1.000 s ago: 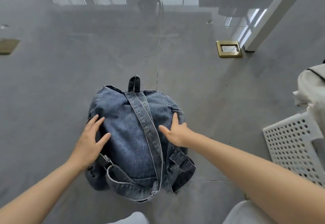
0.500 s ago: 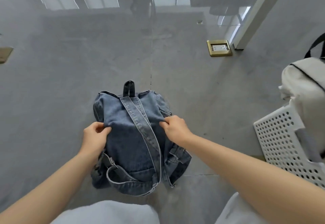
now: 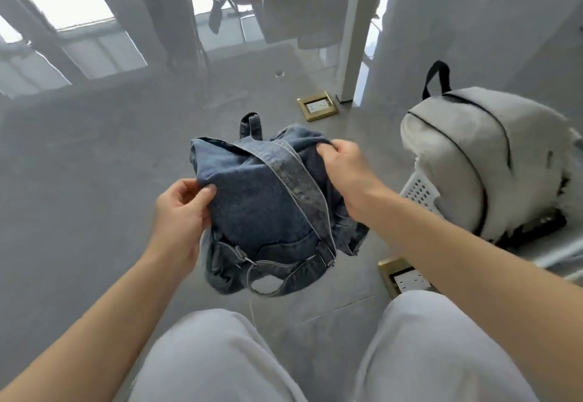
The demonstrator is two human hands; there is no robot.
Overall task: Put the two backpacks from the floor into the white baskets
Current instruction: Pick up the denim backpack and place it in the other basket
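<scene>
A blue denim backpack hangs in the air above the grey floor, straps facing me. My left hand pinches its left side and my right hand grips its upper right edge. To the right, a white backpack with a black top loop sits in a white perforated basket, filling most of it. Only a small part of that basket shows.
Two brass floor sockets lie in the floor, one beyond the denim bag and one near my right knee. A white post stands at the back right. My legs in light trousers fill the bottom.
Both hands closed on the denim backpack and lifted it off the floor. The view swung right, bringing the white backpack and its basket further into sight.
</scene>
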